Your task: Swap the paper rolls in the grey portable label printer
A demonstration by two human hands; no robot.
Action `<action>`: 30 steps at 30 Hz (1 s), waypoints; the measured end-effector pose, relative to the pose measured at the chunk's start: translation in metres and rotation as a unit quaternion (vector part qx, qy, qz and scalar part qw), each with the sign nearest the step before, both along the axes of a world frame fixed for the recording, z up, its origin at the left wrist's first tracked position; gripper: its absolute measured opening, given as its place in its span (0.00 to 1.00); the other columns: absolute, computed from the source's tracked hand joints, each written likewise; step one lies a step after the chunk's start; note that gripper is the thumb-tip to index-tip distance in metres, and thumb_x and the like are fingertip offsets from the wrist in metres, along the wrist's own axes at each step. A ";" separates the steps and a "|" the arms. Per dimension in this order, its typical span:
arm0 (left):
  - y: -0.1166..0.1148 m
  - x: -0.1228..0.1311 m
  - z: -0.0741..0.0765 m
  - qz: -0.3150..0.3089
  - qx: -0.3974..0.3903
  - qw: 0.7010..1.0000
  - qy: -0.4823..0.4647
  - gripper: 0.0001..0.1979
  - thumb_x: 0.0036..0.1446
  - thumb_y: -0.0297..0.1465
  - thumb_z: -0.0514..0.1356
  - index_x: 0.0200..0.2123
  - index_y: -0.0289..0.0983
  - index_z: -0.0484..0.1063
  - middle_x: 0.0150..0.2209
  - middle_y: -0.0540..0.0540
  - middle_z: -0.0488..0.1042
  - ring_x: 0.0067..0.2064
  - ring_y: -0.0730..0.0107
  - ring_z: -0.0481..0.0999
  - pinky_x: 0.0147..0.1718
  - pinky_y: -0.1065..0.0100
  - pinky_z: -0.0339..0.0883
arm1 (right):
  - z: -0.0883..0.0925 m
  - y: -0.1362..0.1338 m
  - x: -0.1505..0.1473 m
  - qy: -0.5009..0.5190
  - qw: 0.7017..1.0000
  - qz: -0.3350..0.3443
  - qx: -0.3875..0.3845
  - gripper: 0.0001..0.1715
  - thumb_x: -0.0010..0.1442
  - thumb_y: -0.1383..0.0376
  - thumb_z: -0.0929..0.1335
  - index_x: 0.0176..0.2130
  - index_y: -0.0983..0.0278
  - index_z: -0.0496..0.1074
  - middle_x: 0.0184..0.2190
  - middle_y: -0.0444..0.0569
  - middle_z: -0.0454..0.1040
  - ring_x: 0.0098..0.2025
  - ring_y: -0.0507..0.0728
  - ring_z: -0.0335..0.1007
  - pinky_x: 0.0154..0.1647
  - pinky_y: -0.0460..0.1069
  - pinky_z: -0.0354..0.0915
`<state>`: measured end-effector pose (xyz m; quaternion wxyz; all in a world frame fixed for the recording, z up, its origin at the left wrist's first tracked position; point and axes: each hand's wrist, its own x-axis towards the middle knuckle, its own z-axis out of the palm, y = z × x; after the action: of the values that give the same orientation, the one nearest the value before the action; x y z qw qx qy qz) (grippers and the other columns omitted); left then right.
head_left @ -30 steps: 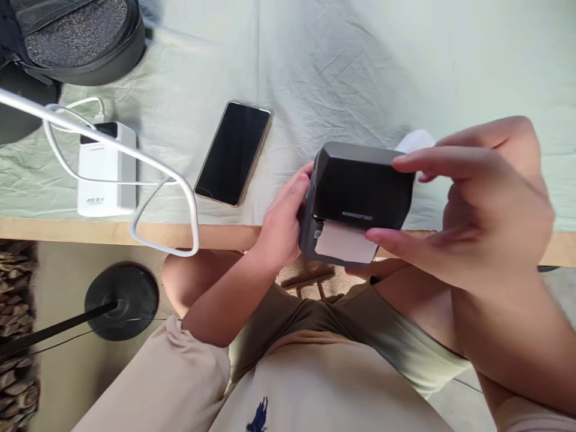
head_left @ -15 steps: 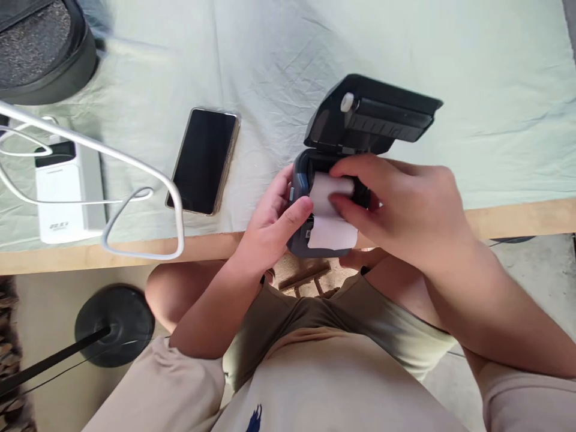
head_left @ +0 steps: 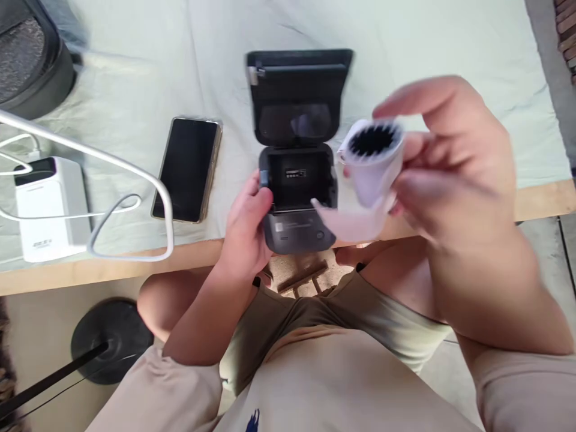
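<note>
A small dark label printer (head_left: 299, 231) rests in my left hand (head_left: 247, 225), thumb along its left side and fingers partly hidden beneath. Its lid is raised, and the paper bay shows bare black walls with a small label at the back. To the right of the printer, my right hand (head_left: 454, 162) pinches a paper roll (head_left: 375, 162). The roll has a black core with a toothed-looking edge, and a loose strip of white paper curls from it toward the printer's front. Motion blurs the right fingers and the roll somewhat.
A smartphone (head_left: 186, 169) lies face up on the pale cloth (head_left: 432, 42). Left of it stands a white power bank (head_left: 50, 210) with a looping white cable (head_left: 164, 198). A round black case (head_left: 36, 66) sits at the far left. The wooden table edge (head_left: 198, 249) runs below.
My right hand has lifted the paper roll out of the printer and carried it to the right. The printer has turned to face me more squarely and shifted slightly left.
</note>
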<state>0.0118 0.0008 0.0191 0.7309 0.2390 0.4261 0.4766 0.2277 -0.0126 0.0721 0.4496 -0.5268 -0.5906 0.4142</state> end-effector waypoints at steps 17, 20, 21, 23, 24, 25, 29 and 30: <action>0.002 -0.003 -0.010 0.016 0.023 0.995 -0.100 0.14 0.73 0.37 0.60 0.44 0.41 0.87 0.44 0.54 0.90 0.51 0.63 0.89 0.59 0.62 0.84 | -0.075 0.042 0.091 -0.302 0.926 -0.221 0.045 0.14 0.68 0.64 0.71 0.52 0.53 0.70 0.47 0.51 0.81 0.45 0.58 0.77 0.48 0.52 0.70; 0.001 -0.002 -0.011 0.006 0.033 0.994 -0.104 0.13 0.72 0.38 0.61 0.45 0.42 0.86 0.45 0.53 0.90 0.62 0.58 0.85 0.62 0.59 0.84 | -0.088 0.043 0.105 -0.350 0.913 -0.209 0.017 0.26 0.67 0.61 0.73 0.62 0.56 0.69 0.48 0.53 0.84 0.44 0.60 0.78 0.48 0.53 0.70; 0.001 -0.002 -0.011 0.008 0.036 0.994 -0.100 0.12 0.71 0.38 0.62 0.44 0.42 0.86 0.45 0.52 0.90 0.63 0.57 0.84 0.61 0.58 0.84 | -0.088 0.042 0.106 -0.348 0.913 -0.209 0.042 0.32 0.65 0.61 0.74 0.65 0.57 0.67 0.53 0.56 0.83 0.49 0.62 0.80 0.52 0.54 0.71; 0.001 -0.001 -0.009 0.007 0.035 0.995 -0.088 0.11 0.71 0.38 0.63 0.43 0.42 0.86 0.43 0.52 0.89 0.63 0.57 0.84 0.61 0.58 0.84 | -0.081 0.037 0.100 -0.352 0.902 -0.216 0.129 0.38 0.64 0.62 0.74 0.69 0.60 0.64 0.63 0.62 0.77 0.62 0.66 0.77 0.60 0.57 0.71; 0.000 -0.001 -0.009 0.005 0.036 0.996 -0.081 0.12 0.71 0.38 0.62 0.42 0.42 0.86 0.42 0.53 0.89 0.63 0.57 0.84 0.60 0.59 0.84 | -0.075 0.033 0.093 -0.360 0.892 -0.213 0.173 0.36 0.65 0.61 0.74 0.68 0.61 0.65 0.65 0.64 0.75 0.65 0.67 0.75 0.63 0.59 0.70; 0.000 -0.002 -0.008 0.000 0.035 0.997 -0.075 0.12 0.72 0.38 0.61 0.42 0.42 0.86 0.41 0.53 0.89 0.62 0.57 0.85 0.60 0.59 0.84 | -0.070 0.029 0.083 -0.375 0.881 -0.203 0.205 0.32 0.66 0.61 0.72 0.66 0.61 0.67 0.64 0.64 0.75 0.65 0.68 0.74 0.64 0.61 0.69; 0.000 -0.003 -0.008 -0.012 0.049 0.995 -0.084 0.14 0.74 0.37 0.60 0.45 0.40 0.86 0.42 0.53 0.89 0.56 0.59 0.87 0.59 0.60 0.84 | -0.063 0.017 0.036 -0.480 0.850 -0.137 0.167 0.29 0.66 0.52 0.74 0.62 0.59 0.72 0.63 0.63 0.76 0.67 0.78 0.70 0.66 0.74 0.63; 0.000 -0.003 -0.009 -0.013 0.053 0.995 -0.088 0.13 0.73 0.37 0.61 0.45 0.40 0.86 0.43 0.53 0.89 0.55 0.60 0.87 0.58 0.61 0.84 | -0.066 0.017 0.027 -0.501 0.846 -0.121 0.137 0.29 0.67 0.51 0.74 0.62 0.58 0.72 0.65 0.63 0.75 0.70 0.81 0.66 0.68 0.77 0.60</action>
<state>0.0092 0.0009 0.0104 0.7584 0.2396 0.3310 0.5078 0.2544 0.0041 0.0064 0.2070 -0.6629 -0.7179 -0.0488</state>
